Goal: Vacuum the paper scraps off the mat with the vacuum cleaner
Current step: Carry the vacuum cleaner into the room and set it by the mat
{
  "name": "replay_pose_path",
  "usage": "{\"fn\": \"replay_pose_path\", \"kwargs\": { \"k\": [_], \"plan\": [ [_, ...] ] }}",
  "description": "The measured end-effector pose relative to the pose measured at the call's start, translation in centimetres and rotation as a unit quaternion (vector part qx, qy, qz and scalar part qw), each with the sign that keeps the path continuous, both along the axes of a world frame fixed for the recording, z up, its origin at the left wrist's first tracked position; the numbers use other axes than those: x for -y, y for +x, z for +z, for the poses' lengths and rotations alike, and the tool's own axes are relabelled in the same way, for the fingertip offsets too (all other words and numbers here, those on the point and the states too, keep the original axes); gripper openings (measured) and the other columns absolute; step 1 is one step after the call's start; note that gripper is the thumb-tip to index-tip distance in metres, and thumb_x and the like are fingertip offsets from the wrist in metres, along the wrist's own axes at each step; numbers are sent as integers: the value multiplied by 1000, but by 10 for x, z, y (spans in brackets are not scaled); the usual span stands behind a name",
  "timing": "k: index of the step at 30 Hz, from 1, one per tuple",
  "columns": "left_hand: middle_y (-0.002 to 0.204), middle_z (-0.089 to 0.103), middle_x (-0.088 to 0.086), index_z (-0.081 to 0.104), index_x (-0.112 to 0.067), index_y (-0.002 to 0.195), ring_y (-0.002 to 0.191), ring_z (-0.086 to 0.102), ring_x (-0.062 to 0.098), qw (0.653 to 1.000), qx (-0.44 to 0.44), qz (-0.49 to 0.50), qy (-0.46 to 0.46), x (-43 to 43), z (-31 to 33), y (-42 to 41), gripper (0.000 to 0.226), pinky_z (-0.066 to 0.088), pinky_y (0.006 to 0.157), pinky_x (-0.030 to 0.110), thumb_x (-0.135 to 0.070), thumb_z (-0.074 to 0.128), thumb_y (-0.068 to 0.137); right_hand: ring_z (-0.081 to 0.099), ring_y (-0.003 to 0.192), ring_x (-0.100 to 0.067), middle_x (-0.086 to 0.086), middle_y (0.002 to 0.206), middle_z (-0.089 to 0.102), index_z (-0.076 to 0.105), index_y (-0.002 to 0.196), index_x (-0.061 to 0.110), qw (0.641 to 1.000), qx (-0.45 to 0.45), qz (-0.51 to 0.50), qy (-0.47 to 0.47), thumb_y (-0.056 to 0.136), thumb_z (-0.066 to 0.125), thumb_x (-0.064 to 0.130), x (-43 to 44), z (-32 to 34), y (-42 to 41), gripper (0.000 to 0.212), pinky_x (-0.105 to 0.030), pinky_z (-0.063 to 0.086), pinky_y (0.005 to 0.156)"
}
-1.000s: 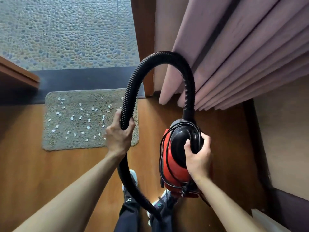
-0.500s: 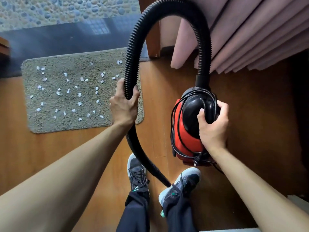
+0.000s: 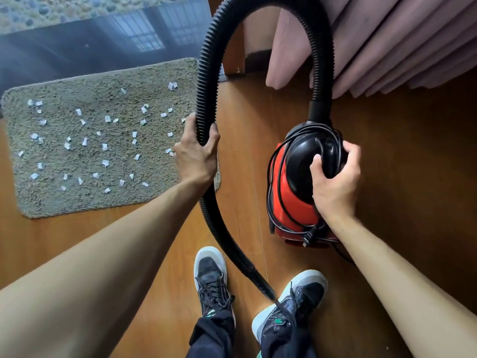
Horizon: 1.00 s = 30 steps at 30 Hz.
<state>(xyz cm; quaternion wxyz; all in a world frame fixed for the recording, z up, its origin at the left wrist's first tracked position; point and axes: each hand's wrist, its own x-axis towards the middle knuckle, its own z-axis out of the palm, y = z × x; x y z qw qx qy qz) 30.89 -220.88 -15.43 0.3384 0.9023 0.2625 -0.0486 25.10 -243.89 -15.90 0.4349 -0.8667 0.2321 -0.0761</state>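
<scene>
Mat (image 3: 77, 197), floor's far-left side: lying loose, possibly lifting under suction.
Vacuum cleaner (image 3: 289, 192): my right hand (image 3: 333, 182) is gripping its black top; wound cord (image 3: 273, 202) is risking a snag.
Hose (image 3: 204, 73): my left hand (image 3: 196, 158) is wrapping round it; the free end is hanging by my shoes, possibly tripping me.
Paper scraps (image 3: 104, 147): lying scattered across the mat, likely scattering onto the floor.

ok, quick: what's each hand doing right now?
Left hand: grips the black hose.
Right hand: grips the top of the red vacuum cleaner.

Paper scraps (image 3: 104, 147) lie on mat (image 3: 51, 200), left of vacuum cleaner (image 3: 291, 197).
</scene>
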Motion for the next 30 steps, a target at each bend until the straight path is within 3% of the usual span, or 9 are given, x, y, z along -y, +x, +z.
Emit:
{"fn": "replay_pose_path", "kwargs": {
  "k": [5,8,11,14,16,20,24,27,30],
  "plan": [
    [120,67,11,41,-26,146,103,62,28,1000,-17,-9,-17,-6,-33,6,54,48,86,37,-50,48,99,64,90,-24,-8,100,67,52,120,8,1000,-7,4,-7,86,66,28,1,-18,1,42,-40,52,82],
    [114,67,10,41,-28,144,92,60,25,999,-30,-16,-16,-9,-46,11,49,42,75,34,-50,45,101,65,89,-20,-6,99,68,52,120,6,1000,-7,10,-10,87,66,27,4,-22,5,41,-34,53,82],
    [117,66,14,38,-26,145,101,62,27,999,-38,-27,-15,-10,-54,15,51,41,78,33,-51,43,101,65,87,-18,-6,98,68,51,120,5,1000,-7,20,-17,88,65,25,5,-21,8,40,-20,52,77],
    [120,65,14,35,-25,147,97,59,24,998,-51,-33,-28,-10,-58,16,52,45,82,37,-50,43,102,65,87,-21,-7,98,68,50,120,5,999,-5,21,-31,89,65,26,5,-22,8,40,-30,52,79],
    [122,64,14,34,-25,147,106,61,28,998,-55,-26,-35,-11,-60,18,50,46,87,41,-48,43,102,65,88,-21,-6,99,68,50,120,6,999,-12,21,-34,89,64,26,5,-22,7,40,-31,52,80],
    [122,62,10,32,-28,148,101,55,21,995,-91,0,-49,-16,-58,20,47,41,82,35,-40,44,104,59,83,-12,-1,96,65,49,119,5,999,-21,14,-38,90,63,25,6,-22,7,38,-6,41,74],
    [120,63,12,28,-27,148,106,60,29,991,-119,4,-67,-22,-47,19,46,46,86,40,-35,42,105,61,88,-19,0,98,62,47,120,6,999,-24,13,-30,90,63,27,6,-19,5,40,-29,49,78],
    [107,58,8,21,-23,151,93,59,25,990,-123,0,-64,-23,-34,15,49,44,78,34,-26,41,106,64,92,-22,2,105,61,43,124,16,998,-55,9,-12,90,60,39,10,-16,-1,44,-47,55,78],
    [114,56,12,12,-22,155,95,59,26,989,-135,-8,-51,-26,-20,6,60,48,79,36,-22,45,104,67,93,-32,4,116,60,37,129,28,992,-124,20,9,87,51,54,19,-4,-8,51,-53,56,78]
  ]
}}
